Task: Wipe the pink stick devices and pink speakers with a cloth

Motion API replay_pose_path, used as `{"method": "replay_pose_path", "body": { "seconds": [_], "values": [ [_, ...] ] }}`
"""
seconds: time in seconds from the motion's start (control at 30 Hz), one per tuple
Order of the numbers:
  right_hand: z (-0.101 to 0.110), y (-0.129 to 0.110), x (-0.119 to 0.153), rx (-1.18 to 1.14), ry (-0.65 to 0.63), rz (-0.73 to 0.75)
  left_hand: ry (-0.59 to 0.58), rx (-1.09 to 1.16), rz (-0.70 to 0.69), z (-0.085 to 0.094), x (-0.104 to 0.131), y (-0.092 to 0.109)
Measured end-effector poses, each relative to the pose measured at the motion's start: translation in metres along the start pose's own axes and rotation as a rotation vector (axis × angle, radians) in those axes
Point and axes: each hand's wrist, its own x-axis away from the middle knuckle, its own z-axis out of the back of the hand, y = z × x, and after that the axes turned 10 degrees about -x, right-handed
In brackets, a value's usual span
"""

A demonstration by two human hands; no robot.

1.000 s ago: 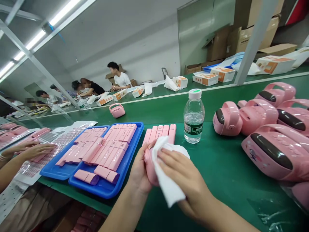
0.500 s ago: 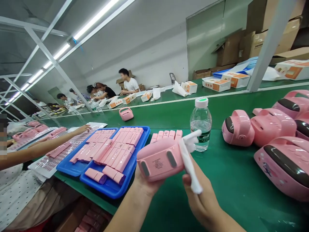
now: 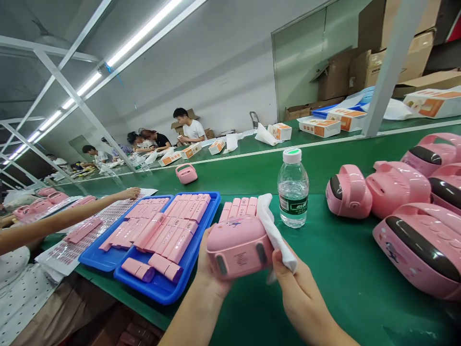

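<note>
My left hand point(image 3: 212, 274) is wrapped round one end of a pink portable speaker point(image 3: 236, 240) and holds it above the bench. The underside, with two grey rubber feet and small printed text, is turned towards me. In my right hand point(image 3: 298, 288) a white cloth point(image 3: 270, 228) is pinched between thumb and fingers. Its folds lie along the speaker's right end, where part of that end is covered. Behind the speaker stands a short row of pink oblong pieces point(image 3: 243, 206), partly hidden.
Two blue trays point(image 3: 169, 295) of pink oblong pieces lie to the left. A water bottle point(image 3: 293, 192) stands ahead. More pink speakers point(image 3: 396, 187) sit to the right. A co-worker's arm point(image 3: 72, 218) reaches over printed sheets point(image 3: 54, 259). White-orange boxes point(image 3: 319, 127) line the raised ledge.
The speaker has tilted, so more of its patterned face shows and less of its underside. My right hand and the cloth have swung closer round its right end.
</note>
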Motion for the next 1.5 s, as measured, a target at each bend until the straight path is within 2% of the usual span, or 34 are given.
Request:
{"method": "replay_pose_path", "body": {
  "seconds": [0.07,0.13,0.2,0.33,0.4,0.5,0.6,0.63,0.67,0.7,0.77,0.83,0.9,1.07,1.17,1.23,1.33,1.4,1.5],
  "values": [
    [-0.002,0.003,-0.002,-0.092,0.034,-0.123,0.074,0.012,-0.06,-0.005,-0.001,0.008],
    [-0.004,0.008,-0.005,-0.243,0.066,-0.24,0.097,-0.026,-0.164,-0.01,0.002,0.012],
    [-0.007,0.013,-0.007,-0.423,0.064,-0.285,0.01,-0.208,-0.296,-0.015,0.008,0.012],
    [-0.006,0.014,-0.011,-0.687,0.095,-0.331,-0.31,-0.89,-0.552,-0.022,0.026,0.01],
    [-0.004,0.012,-0.013,-0.791,0.138,-0.42,-0.354,-1.151,-0.667,-0.023,0.032,0.014],
    [-0.001,0.008,-0.014,-0.892,0.169,-0.52,-0.305,-1.31,-0.802,-0.023,0.029,0.03],
    [-0.001,0.004,-0.013,-0.936,0.13,-0.547,-0.136,-1.306,-1.008,-0.022,0.012,0.048],
    [-0.002,0.003,-0.012,-0.95,0.122,-0.551,-0.114,-1.265,-1.033,-0.022,0.005,0.051],
    [-0.003,0.002,-0.012,-0.963,0.124,-0.558,-0.142,-1.21,-0.995,-0.021,-0.003,0.054],
    [-0.004,0.001,-0.011,-0.971,0.135,-0.566,-0.215,-1.152,-0.901,-0.022,-0.01,0.055],
    [-0.005,0.001,-0.011,-0.964,0.169,-0.581,-0.387,-1.038,-0.643,-0.022,-0.024,0.053],
    [-0.006,0.003,-0.013,-0.961,0.202,-0.596,-0.439,-0.955,-0.493,-0.023,-0.034,0.047],
    [-0.004,0.008,-0.017,-0.966,0.262,-0.61,-0.375,-0.871,-0.48,-0.022,-0.039,0.043],
    [0.008,0.017,-0.026,-0.869,0.553,-0.588,-0.228,-0.591,-0.456,-0.021,-0.042,0.042],
    [0.016,0.014,-0.027,-0.799,0.617,-0.51,-0.18,-0.391,-0.399,-0.02,-0.04,0.045],
    [0.02,0.011,-0.026,-0.62,0.565,-0.424,-0.155,-0.278,-0.344,-0.02,-0.037,0.045],
    [0.024,0.012,-0.023,-0.134,0.381,-0.212,-0.152,-0.165,-0.237,-0.019,-0.029,0.043],
    [0.026,0.017,-0.02,0.145,0.232,0.024,-0.163,-0.111,-0.176,-0.019,-0.023,0.04],
    [0.024,0.02,-0.017,0.407,0.043,0.369,-0.193,-0.069,-0.117,-0.021,-0.013,0.033]
  ]
}}
